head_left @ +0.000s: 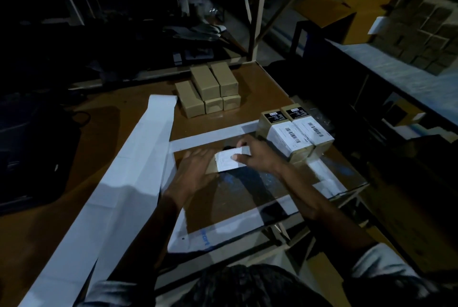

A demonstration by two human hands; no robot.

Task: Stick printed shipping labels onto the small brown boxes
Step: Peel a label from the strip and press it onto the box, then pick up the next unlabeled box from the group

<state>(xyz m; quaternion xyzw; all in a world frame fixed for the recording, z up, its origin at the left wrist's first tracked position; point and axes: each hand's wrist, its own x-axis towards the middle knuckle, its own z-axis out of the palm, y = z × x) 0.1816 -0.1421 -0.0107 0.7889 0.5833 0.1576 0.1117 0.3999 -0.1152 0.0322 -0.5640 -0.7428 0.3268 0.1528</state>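
A small brown box [211,167] lies on the table in front of me, mostly hidden under my hands. A white shipping label [226,161] covers its top. My left hand [195,170] lies flat against the box's left side and holds it. My right hand [257,152] presses the label down, thumb on the paper. Two labelled brown boxes [295,133] stand side by side just right of my right hand. A stack of several unlabelled brown boxes [209,90] sits farther back. A long white strip of label backing [138,158] runs diagonally on the left.
The brown table [262,88] carries a clear plastic mailer with white edges [223,207] under my forearms. A dark bag [37,153] lies at the left. Shelving on the right holds many more brown boxes [431,29]. A metal rack frame [255,17] rises behind.
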